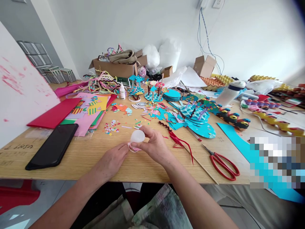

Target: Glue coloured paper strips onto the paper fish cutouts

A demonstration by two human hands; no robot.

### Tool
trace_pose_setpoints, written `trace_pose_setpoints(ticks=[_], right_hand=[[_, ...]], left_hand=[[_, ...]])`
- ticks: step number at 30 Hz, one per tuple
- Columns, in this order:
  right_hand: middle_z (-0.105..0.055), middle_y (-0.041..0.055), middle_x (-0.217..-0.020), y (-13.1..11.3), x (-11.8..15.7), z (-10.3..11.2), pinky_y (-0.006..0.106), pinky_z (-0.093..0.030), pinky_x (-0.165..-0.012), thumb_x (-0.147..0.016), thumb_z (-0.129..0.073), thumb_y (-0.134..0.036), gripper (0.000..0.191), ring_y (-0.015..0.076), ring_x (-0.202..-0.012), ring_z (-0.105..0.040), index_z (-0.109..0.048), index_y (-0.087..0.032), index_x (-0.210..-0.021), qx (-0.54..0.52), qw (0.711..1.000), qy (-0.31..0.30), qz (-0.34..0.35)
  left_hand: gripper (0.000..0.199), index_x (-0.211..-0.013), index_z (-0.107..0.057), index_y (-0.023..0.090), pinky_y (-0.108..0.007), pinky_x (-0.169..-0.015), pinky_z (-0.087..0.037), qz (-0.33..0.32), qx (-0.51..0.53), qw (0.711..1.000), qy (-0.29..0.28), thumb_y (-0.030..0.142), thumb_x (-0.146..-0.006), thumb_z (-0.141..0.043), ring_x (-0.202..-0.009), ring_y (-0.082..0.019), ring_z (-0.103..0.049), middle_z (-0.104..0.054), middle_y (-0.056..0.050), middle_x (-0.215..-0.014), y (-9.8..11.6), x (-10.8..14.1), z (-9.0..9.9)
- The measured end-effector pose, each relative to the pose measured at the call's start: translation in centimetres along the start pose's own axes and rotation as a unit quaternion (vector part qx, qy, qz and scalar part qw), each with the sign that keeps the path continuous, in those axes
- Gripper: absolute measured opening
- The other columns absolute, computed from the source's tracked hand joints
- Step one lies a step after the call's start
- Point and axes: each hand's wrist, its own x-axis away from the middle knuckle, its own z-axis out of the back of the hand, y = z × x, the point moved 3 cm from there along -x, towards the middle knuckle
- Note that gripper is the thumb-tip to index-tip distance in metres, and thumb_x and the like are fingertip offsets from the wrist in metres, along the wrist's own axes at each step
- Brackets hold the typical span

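My right hand (pixel 157 144) grips a whitish translucent plastic bottle (pixel 137 136), its round base facing me. A thin white loop (pixel 132 149) hangs beside it, and a small pink piece (pixel 136 149) shows underneath. Close against these is my left hand (pixel 114 160), fingers pressed together; what they pinch is hidden. Just beyond both hands lie small coloured paper scraps (pixel 111 127). To the right of my right hand are red pipe cleaners (pixel 179 141) and a thin wooden stick (pixel 200 167).
Red-handled scissors (pixel 224 165) lie at the right front, a black phone (pixel 52 146) at the left. Coloured paper sheets (pixel 88 122), blue paper cutouts (pixel 197 124) and a small glue bottle (pixel 122 92) are farther back. A cardboard box (pixel 114 68) stands by the wall. Another person sits at right.
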Motion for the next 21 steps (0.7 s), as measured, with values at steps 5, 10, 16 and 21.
trace_pose_setpoints(ticks=[5,10,16,21], right_hand=[[-0.052,-0.004,-0.064,-0.1,0.0,0.1,0.021,-0.035,-0.059,-0.062,-0.068,-0.03,0.02,0.0108,-0.062,-0.047,-0.052,-0.018,-0.066,-0.008,1.0,-0.008,0.016],[-0.051,-0.0039,-0.061,0.4,0.3,0.7,0.021,-0.035,-0.057,-0.064,-0.067,-0.032,0.02,0.0103,-0.059,-0.045,-0.052,-0.018,-0.063,-0.006,1.0,0.001,0.008],[-0.052,-0.0039,-0.062,0.6,-0.3,0.5,0.021,-0.034,-0.057,-0.065,-0.066,-0.028,0.017,0.0108,-0.06,-0.047,-0.052,-0.019,-0.063,0.017,1.0,0.005,0.01],[-0.051,-0.0045,-0.063,0.3,-0.9,0.3,0.021,-0.032,-0.057,-0.064,-0.067,-0.024,0.016,0.0105,-0.061,-0.046,-0.051,-0.019,-0.064,0.039,0.999,0.014,0.025]], left_hand=[[0.028,-0.093,-0.053,0.014,-0.032,-0.081,-0.05,-0.006,-0.004,1.0,-0.007,0.013,-0.085,-0.026,-0.093,-0.017,-0.059,-0.062,-0.009,-0.096,-0.2,0.0,-0.2],[0.028,-0.089,-0.052,0.015,-0.032,-0.083,-0.049,-0.017,-0.004,1.0,0.013,0.012,-0.085,-0.024,-0.095,-0.017,-0.058,-0.062,-0.009,-0.097,0.0,0.0,0.0],[0.027,-0.09,-0.052,0.016,-0.031,-0.085,-0.048,-0.016,-0.012,1.0,0.001,0.012,-0.084,-0.026,-0.097,-0.016,-0.057,-0.062,-0.009,-0.099,-0.2,0.2,-0.2],[0.029,-0.093,-0.052,0.015,-0.032,-0.085,-0.048,-0.013,-0.017,1.0,0.01,0.012,-0.084,-0.024,-0.098,-0.017,-0.057,-0.062,-0.01,-0.1,-0.4,0.3,-0.3]])
